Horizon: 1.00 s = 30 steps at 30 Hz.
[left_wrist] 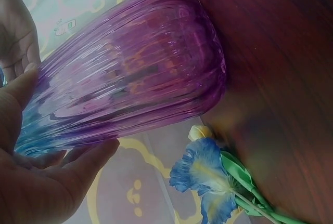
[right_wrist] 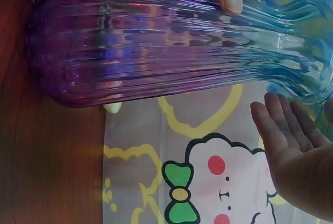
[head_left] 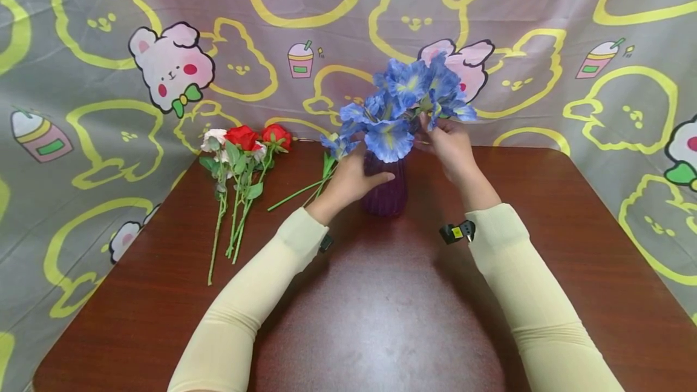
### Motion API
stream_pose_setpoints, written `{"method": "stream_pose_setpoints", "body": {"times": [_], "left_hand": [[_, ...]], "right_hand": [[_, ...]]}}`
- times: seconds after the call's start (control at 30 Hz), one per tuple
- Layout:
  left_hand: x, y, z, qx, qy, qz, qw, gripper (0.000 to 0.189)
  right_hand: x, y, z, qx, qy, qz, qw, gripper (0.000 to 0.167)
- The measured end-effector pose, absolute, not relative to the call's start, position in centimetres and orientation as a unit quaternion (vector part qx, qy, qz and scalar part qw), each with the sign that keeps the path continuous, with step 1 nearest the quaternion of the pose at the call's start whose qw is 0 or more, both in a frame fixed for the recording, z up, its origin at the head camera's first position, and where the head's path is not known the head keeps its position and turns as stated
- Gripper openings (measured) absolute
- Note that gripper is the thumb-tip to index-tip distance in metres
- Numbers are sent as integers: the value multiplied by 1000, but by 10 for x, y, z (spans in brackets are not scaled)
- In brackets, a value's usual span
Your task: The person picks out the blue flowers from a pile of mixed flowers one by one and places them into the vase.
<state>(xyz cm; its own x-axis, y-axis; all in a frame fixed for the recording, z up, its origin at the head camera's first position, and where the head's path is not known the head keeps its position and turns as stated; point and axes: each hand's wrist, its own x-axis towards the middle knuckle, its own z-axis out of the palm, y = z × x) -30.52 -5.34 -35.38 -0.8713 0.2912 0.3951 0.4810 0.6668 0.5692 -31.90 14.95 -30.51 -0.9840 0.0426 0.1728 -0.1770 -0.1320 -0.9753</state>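
Note:
A ribbed glass vase [left_wrist: 135, 63], purple at the base and blue toward its neck, stands on the table. My left hand [head_left: 351, 180] grips its upper body, the thumb across the front and the fingers behind. Blue irises [head_left: 405, 98] spread above the vase mouth, which they hide in the head view. My right hand [head_left: 449, 144] is at the right side of the blooms, its fingertips among the petals. In the right wrist view its fingers [right_wrist: 283, 122] are fairly straight beside the vase's neck, and the thumb is mostly out of frame.
Red roses [head_left: 242, 137] and white flowers [head_left: 214, 139] lie on the table's left side, stems toward me. Another blue iris [left_wrist: 203, 174] lies behind my left hand, with green stems [head_left: 296, 194] reaching left. A patterned cloth [head_left: 337, 29] hangs behind the brown table [head_left: 381, 319].

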Motion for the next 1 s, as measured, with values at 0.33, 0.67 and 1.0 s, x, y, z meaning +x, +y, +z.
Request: {"method": "stream_pose_setpoints", "body": {"times": [0.33,0.67,1.0], "left_hand": [[-304,-54,-353,-217,-900,-355,132,90],[-305,-54,-352,-215,-901,-356,125,94],[-305,-54,-353,-223,-895,-364,130,91]], "right_hand": [[-314,156,-312,105,-666,734,79,44],[-308,162,-318,126,-661,736,75,42],[-309,167,-331,202,-718,663,65,40]]}}
